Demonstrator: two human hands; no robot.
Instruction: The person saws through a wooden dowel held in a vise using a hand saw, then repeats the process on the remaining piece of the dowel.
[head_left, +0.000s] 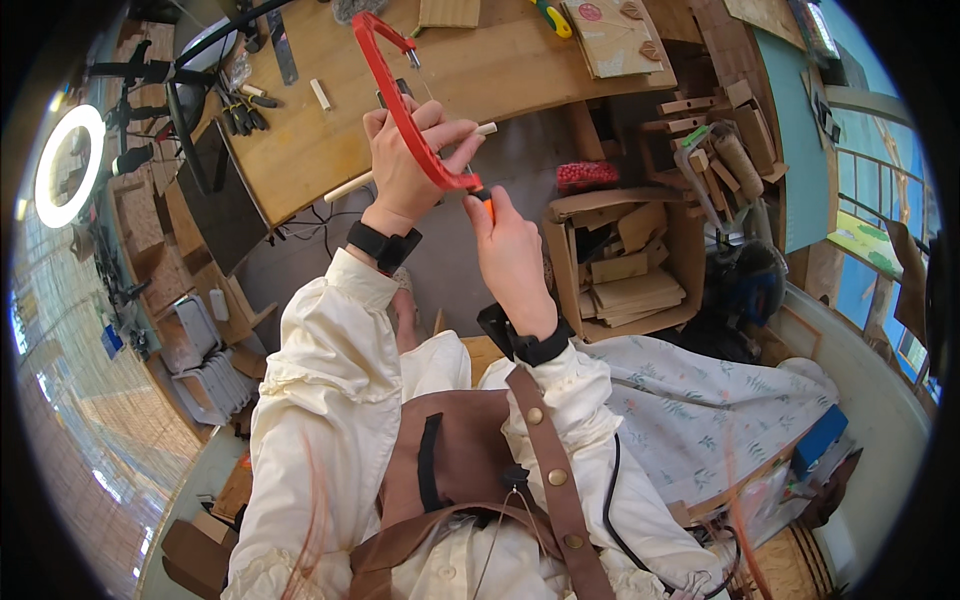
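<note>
My left hand (405,170) is closed round a pale wooden dowel (350,185) that projects either side of it at the table's front edge. My right hand (510,255) grips the orange handle (487,208) of a red-framed saw (385,70), which stands angled across my left hand and the dowel. The saw's thin blade shows near its far end and is then hidden behind my fingers, so I cannot tell whether it touches the wood.
The wooden table (300,150) carries pliers (240,112), a short dowel piece (320,95) and boards (610,35). At right are a cardboard box of offcuts (625,260), a red-filled bag (585,175) and stacked wood (750,140). A ring light (50,165) stands at left.
</note>
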